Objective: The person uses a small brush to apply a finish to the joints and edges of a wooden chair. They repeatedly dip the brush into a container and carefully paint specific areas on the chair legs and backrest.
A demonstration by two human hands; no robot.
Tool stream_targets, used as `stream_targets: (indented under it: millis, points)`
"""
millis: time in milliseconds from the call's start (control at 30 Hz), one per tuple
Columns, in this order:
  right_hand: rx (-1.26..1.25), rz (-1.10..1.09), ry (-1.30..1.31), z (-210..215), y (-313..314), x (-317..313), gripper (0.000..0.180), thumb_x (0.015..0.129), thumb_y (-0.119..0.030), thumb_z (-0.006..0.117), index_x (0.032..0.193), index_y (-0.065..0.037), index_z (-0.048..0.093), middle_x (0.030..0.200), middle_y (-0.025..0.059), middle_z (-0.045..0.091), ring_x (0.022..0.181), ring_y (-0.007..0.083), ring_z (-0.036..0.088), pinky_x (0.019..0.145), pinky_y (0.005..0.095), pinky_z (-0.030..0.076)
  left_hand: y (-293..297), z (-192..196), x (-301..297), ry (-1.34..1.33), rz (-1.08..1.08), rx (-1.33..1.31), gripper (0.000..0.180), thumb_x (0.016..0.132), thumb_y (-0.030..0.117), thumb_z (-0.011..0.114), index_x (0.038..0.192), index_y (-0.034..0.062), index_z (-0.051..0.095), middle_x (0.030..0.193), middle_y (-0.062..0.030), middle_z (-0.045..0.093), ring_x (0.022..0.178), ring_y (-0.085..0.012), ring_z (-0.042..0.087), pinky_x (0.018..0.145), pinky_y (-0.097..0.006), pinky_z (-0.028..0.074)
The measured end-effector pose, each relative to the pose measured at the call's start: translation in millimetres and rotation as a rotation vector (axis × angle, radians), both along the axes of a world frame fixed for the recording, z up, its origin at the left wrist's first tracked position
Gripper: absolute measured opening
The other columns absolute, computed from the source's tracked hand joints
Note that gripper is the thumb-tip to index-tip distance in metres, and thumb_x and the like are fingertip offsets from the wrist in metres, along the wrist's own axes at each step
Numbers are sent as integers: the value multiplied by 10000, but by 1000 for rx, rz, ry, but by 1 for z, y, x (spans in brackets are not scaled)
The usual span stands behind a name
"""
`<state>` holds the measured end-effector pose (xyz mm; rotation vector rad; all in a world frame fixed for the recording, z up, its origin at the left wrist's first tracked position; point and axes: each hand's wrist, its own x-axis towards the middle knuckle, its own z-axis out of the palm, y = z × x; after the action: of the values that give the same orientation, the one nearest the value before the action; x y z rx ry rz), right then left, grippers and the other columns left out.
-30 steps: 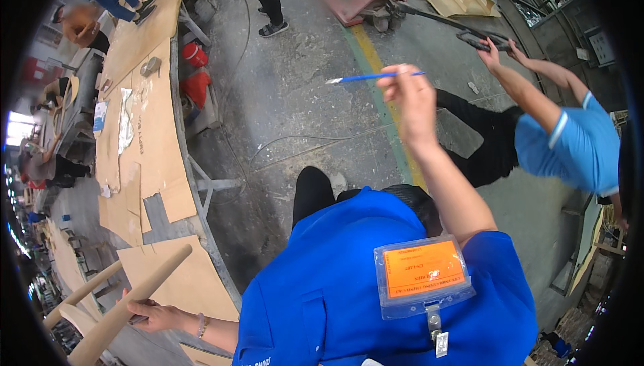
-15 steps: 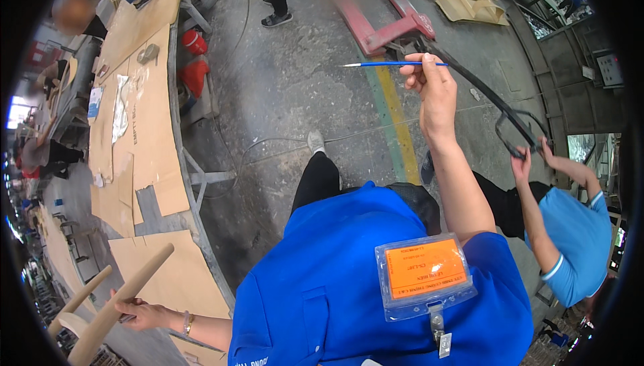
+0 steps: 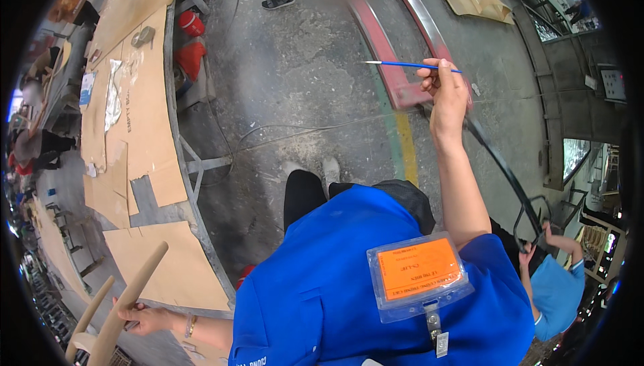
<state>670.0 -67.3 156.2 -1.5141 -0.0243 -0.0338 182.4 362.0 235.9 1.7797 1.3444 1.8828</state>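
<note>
My right hand (image 3: pixel 447 104) is raised out in front, its fingers pinched round a thin blue paintbrush (image 3: pixel 396 64). The brush lies nearly level, with its pale tip pointing left. Low at the left, my left hand (image 3: pixel 146 319) is closed round part of a pale wooden furniture frame (image 3: pixel 137 285). Two rounded, tapering legs of this frame slant upward, joined by a crosspiece near the bottom rim. Some of the left fingers are hidden behind the wood.
A long workbench (image 3: pixel 151 222) covered with cardboard (image 3: pixel 144 114) runs along my left, a tape roll (image 3: pixel 143 36) on it. At the right, a person in light blue (image 3: pixel 560 292) holds the handle of a red pallet jack (image 3: pixel 376 51). A cable (image 3: pixel 295 127) crosses the floor.
The pallet jack and the person pulling it have moved nearer. My feet have come together. Both hands keep their holds, and the brush sits slightly further right in view.
</note>
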Motion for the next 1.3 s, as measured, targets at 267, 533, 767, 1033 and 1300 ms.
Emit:
stream_targets:
  millis: [267,533,767,1033,1300]
  points:
    - [28,49,-85,27,85,23,369,1111,-289,491,1099,22,689,894,63,709,759,95,573,723,270,486,9,-1,7,57,123,22,497,1060,413,612,1176,-67,666,1077,-105,753,574,-77,412,500,-207,356]
    - [71,152,-108,25,149,15,363,1114,-273,490,1092,31,688,902,69,713,763,96,578,729,274,490,28,-3,6,34,121,42,536,1069,407,596,1260,-94,585,1112,-139,746,575,-85,411,495,-211,358]
    - [67,159,-53,27,166,11,357,1116,-272,486,1138,41,654,915,70,677,791,117,558,747,296,487,30,0,13,17,134,91,617,1045,470,614,1226,-118,570,1088,-162,749,562,-82,414,479,-201,351]
    - [-19,155,-36,13,168,-14,354,1113,-272,488,1102,29,673,903,65,694,766,102,564,722,277,480,32,-3,18,42,110,119,623,1042,476,615,1216,-119,545,1077,-175,742,530,-81,404,441,-201,328]
    - [13,235,-40,22,194,24,352,1112,-279,493,1141,30,658,926,66,674,789,118,572,751,298,493,25,-5,21,17,132,139,562,1051,442,613,1213,-92,547,1069,-187,735,521,-83,358,451,-196,315]
